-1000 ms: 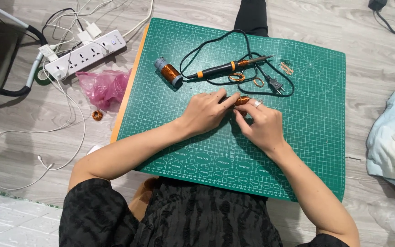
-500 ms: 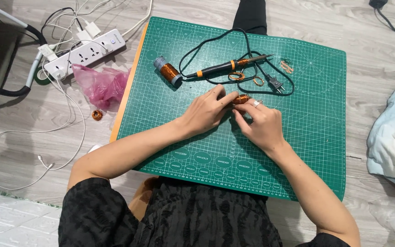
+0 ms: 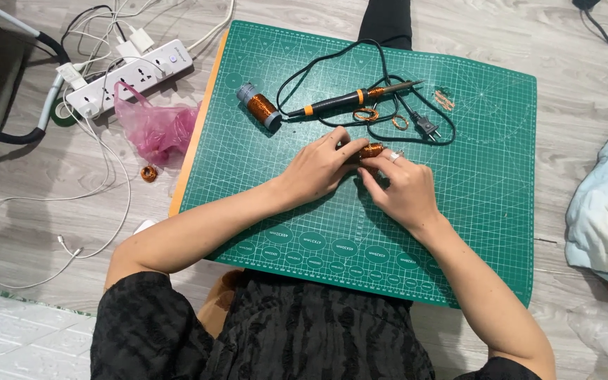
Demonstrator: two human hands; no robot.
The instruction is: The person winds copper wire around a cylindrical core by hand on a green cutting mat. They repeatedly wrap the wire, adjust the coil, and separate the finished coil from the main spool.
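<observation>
Both my hands meet over a green cutting mat [image 3: 487, 204]. My left hand [image 3: 318, 169] and my right hand [image 3: 402, 186] together pinch a small copper wire coil [image 3: 371, 150] just above the mat. A ring shows on my right hand. Just beyond the hands lies a black soldering iron with orange bands [image 3: 346, 102], its black cord [image 3: 332, 60] looping across the mat to a plug [image 3: 425, 127]. A spool of copper wire [image 3: 259, 107] lies on its side to the left of the iron. Small copper rings [image 3: 366, 115] sit near the iron.
A white power strip [image 3: 131, 76] with several plugs and white cables lies on the wooden floor at upper left. A pink plastic bag [image 3: 153, 127] and a small copper coil [image 3: 149, 173] sit beside the mat's left edge. Pale blue cloth [image 3: 603, 214] lies at right.
My fingers have shifted slightly on the copper coil; the hands stay in the same spot on the mat. Nothing else has moved.
</observation>
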